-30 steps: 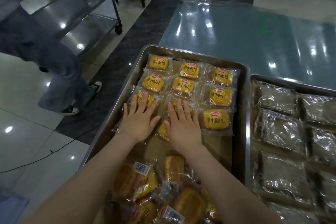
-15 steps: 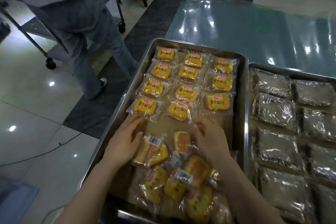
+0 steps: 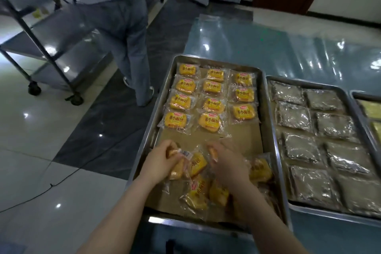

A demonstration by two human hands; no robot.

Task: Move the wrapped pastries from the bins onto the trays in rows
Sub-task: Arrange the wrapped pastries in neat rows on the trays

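A steel tray [image 3: 268, 121] lined with brown paper holds several yellow wrapped pastries [image 3: 210, 104] laid flat in three columns at its far end. A loose heap of the same pastries [image 3: 198, 192] lies at the near end. My left hand [image 3: 162, 159] is closed on one wrapped pastry [image 3: 181, 153] with a barcode label, lifted at the heap's left edge. My right hand [image 3: 228, 163] grips another wrapped pastry [image 3: 213, 151] beside it. Bare brown paper [image 3: 243, 138] lies between the rows and the heap.
To the right sits a second steel tray [image 3: 348, 99] filled with silvery wrapped packs [image 3: 303, 148], then a third tray's corner [image 3: 369, 107]. A person in grey trousers [image 3: 127, 47] stands left of the tray beside a wheeled steel cart [image 3: 41, 51]. A cable [image 3: 61, 179] crosses the floor.
Both hands pulled back from the laid rows to the loose heap and closed on a pastry each. The person at left walked closer to the tray. My view rose and pulled back.
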